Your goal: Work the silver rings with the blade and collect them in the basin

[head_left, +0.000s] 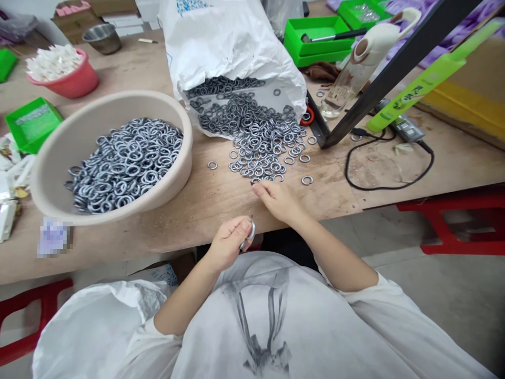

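The left hand (224,242) is at the near edge of the counter (181,231), its fingers (240,230) clamped on a few metal rings (252,230) (how many is hidden by the grip); the right hand (279,200) is just beyond it, fingers drawn together near the front of a heap of grey rings (262,152), though I cannot tell whether they grip one; that heap lies partly inside the mouth of a white sack (221,42) and partly on the bare wood before it; a few strays, such as a single ring (212,165), lie apart; to the left stands a wide beige basin (182,173) with more rings (130,158) in it; beyond the basin is a red bowl (81,79) of white pieces (55,62).
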The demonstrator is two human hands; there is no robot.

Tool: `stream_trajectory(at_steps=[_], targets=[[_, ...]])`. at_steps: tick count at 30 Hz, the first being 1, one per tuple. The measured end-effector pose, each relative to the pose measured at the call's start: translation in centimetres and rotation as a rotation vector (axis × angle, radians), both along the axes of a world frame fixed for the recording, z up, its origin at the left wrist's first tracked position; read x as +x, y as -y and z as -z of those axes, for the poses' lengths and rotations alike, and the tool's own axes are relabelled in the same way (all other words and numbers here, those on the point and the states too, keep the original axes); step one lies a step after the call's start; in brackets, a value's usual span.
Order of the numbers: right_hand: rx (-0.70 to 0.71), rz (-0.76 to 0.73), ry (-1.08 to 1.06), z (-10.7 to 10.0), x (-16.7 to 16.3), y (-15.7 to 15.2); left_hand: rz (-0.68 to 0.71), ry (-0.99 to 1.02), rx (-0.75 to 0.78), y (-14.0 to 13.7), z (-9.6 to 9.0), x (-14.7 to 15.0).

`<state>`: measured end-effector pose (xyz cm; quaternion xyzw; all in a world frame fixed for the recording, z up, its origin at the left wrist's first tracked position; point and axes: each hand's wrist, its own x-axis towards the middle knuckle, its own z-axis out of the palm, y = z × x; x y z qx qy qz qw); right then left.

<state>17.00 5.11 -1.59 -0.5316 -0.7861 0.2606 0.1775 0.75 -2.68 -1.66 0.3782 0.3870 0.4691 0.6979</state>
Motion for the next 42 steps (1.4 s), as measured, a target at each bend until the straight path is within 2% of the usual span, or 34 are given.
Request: stream_trajectory(at_steps=[2,4,7,8,10,14,16,18,19,21,23,24,28,30,33,36,39,42], targets=[[0.056,0.091,0.177,0.4,-0.1,-1.5,-0.047,0.033,-0.01,0.0,-0.1,-0.5],[0.093,0.103,0.308,0.6,-0.5,-2.6,-0.135,0.093,-0.049,-0.3,-0.3,-1.0],[0.085,0.105,0.322,0.6,-1.1,-3.4,-0.217,0.197,-0.148,-0.9,-0.5,-1.6],[0.072,0.102,0.243,0.5,-1.2,-3.5,-0.237,0.222,-0.187,-1.1,-0.5,-1.7],[-0.008,0.073,-0.059,0.3,-1.2,-3.1,-0.264,0.238,-0.25,-1.4,-0.4,-1.8],[-0.319,-0.035,-0.787,0.3,-1.7,-0.7,-0.239,0.18,-0.301,-1.8,0.0,-1.0],[-0.445,-0.039,-0.952,0.5,-2.3,0.9,-0.177,0.16,-0.304,-1.9,0.1,-0.3],[-0.499,0.016,-0.979,0.9,-2.8,2.1,-0.132,0.151,-0.278,-1.9,0.0,0.5],[-0.468,0.054,-0.951,1.1,-3.0,2.6,-0.13,0.144,-0.262,-1.9,0.0,0.9],[-0.288,0.123,-0.84,1.3,-3.1,3.0,-0.16,0.119,-0.245,-1.8,-0.1,1.5],[-0.102,0.127,-0.728,1.3,-2.8,3.0,-0.191,0.089,-0.244,-1.8,-0.1,1.8],[-0.055,0.098,-0.699,1.2,-2.5,2.9,-0.203,0.079,-0.24,-1.8,-0.1,1.8],[-0.003,-0.082,-0.649,0.1,-1.5,3.2,-0.229,0.071,-0.197,-1.8,-0.1,1.6],[0.042,-0.125,-0.545,-0.4,-1.0,3.7,-0.228,0.067,-0.175,-1.6,0.0,1.5],[0.102,-0.049,-0.398,-0.7,-0.5,4.4,-0.213,0.061,-0.152,-1.3,0.0,1.4],[0.198,0.027,-0.339,-0.7,0.0,4.5,-0.212,0.055,-0.139,-1.1,-0.1,1.2],[0.294,-0.06,-0.272,-0.9,0.2,4.3,-0.216,0.067,-0.149,-1.1,-0.3,1.1],[0.319,-0.119,-0.226,-1.2,0.0,4.4,-0.213,0.094,-0.169,-1.1,-0.5,1.2]])
